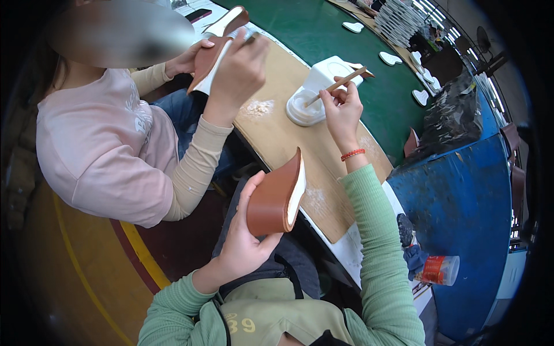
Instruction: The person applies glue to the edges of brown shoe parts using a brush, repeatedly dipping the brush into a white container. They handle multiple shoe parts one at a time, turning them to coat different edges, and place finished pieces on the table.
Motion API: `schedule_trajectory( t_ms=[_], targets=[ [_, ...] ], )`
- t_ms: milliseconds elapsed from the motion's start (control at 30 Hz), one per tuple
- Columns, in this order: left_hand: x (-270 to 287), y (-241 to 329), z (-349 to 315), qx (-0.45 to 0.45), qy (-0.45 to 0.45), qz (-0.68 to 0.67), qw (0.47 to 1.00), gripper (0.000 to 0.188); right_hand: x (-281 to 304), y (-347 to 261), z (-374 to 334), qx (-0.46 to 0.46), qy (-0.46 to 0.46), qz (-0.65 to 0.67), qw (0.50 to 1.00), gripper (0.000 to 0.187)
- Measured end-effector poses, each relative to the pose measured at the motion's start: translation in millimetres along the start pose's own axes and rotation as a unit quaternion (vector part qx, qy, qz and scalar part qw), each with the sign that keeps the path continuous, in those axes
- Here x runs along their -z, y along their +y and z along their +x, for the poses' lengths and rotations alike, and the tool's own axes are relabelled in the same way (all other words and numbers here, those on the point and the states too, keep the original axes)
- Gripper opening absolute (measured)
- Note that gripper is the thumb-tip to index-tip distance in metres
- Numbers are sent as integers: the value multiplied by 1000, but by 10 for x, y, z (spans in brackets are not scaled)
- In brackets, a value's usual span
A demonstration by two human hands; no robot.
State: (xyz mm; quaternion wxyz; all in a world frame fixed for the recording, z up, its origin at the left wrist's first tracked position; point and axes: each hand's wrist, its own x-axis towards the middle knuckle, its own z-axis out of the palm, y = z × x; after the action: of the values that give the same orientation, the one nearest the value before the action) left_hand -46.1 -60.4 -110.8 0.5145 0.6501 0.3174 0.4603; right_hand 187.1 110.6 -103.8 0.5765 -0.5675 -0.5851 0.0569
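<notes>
My left hand is closed around a curved brown leather piece, possibly a shoe upper, held upright above my lap. A pale lining shows along its right edge. Over the board, my right hand pinches a thin wooden stick, perhaps a brush handle. The stick slants down to the left, its lower end inside a white plastic pot. Whitish stuff lies in the pot, and I cannot make out the stick's tip. Another brown piece shows partly behind the pot.
At my left, a person in pink holds a similar brown piece. A wooden board borders a green belt carrying white sole-shaped pieces. A blue panel and a red-labelled clear jar stand at right.
</notes>
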Motion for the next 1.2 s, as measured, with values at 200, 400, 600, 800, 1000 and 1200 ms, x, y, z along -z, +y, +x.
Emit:
schedule_trajectory(
  t_ms=[200, 400, 600, 800, 1000, 1200],
  targets=[
    [-19, 38, 102, -84, 38, 86, 992, 74, 17, 56, -12, -78, -37, 105, 991, 36],
    [-51, 149, 70, -143, 46, 57, 987, 68, 559, -119, -147, -250, -43, 263, 931, 40],
    [-156, 352, 137, -279, 60, 51, 957, 65, 1347, -1103, -669, -183, 39, 447, 875, 40],
    [-352, 576, 212, -355, 82, 73, 929, 61, 1685, -1881, -1089, 42, 66, 327, 942, 58],
    [-431, 647, 225, -404, 106, 96, 904, 57, 1757, -1975, -1199, 43, 93, 298, 949, 63],
    [-436, 694, 190, -417, 100, 101, 898, 54, 1779, -1981, -1250, 35, 92, 306, 947, 63]
  ],
)
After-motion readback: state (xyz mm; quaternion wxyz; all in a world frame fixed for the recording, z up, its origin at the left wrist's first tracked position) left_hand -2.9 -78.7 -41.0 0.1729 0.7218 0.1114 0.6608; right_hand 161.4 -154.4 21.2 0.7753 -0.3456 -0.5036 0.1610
